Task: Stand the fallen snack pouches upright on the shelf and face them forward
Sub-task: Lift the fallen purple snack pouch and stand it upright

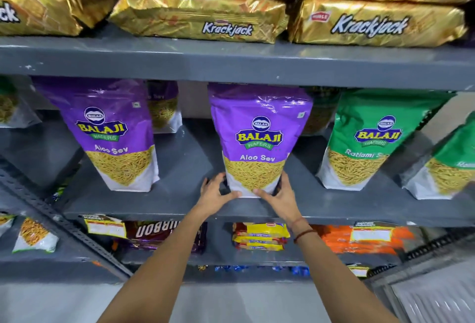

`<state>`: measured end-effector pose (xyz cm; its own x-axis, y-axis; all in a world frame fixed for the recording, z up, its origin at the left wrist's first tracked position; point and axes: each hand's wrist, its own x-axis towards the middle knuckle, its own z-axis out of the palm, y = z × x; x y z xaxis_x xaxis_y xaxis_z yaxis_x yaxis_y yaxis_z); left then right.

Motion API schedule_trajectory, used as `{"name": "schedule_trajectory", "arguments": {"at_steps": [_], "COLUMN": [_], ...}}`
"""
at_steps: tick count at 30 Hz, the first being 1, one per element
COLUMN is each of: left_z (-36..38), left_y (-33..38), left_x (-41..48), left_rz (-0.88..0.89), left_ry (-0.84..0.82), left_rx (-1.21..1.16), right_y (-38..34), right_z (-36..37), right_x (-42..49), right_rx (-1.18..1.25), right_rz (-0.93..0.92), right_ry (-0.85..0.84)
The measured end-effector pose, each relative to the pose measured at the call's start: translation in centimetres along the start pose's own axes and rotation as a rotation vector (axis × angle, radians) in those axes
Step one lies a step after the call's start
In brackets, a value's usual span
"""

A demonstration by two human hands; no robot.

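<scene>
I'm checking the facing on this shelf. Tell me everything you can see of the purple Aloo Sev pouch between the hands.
The purple Aloo Sev pouch is glossy plastic: purple top with the Balaji Wafers logo, a clear window showing yellow sev, white bottom corners. It stands upright, front label facing forward, near the front edge of the grey shelf. The left hand and right hand touch its base from either side, thumbs on its front.
</scene>
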<state>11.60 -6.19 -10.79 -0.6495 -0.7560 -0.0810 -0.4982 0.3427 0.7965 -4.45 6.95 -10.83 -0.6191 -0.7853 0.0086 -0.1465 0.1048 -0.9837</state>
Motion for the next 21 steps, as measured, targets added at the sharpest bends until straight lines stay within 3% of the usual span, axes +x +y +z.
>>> {"name": "schedule_trajectory", "arguments": {"at_steps": [9,21], "left_z": [-3.2,-3.3], "left_y": [-1.6,-1.6], "left_x": [-0.7,-1.3], "left_rz": [-0.061,-0.079], "left_ry": [-0.009,-0.018], "left_rx": [-0.142,-0.120], "right_y": [-0.8,-0.7], "right_z": [3.1,3.2], "right_x": [0.3,0.1], "right_rx": [-0.069,-0.069], "right_rz": [-0.033,-0.030], "right_ry": [-0.078,-0.086]}}
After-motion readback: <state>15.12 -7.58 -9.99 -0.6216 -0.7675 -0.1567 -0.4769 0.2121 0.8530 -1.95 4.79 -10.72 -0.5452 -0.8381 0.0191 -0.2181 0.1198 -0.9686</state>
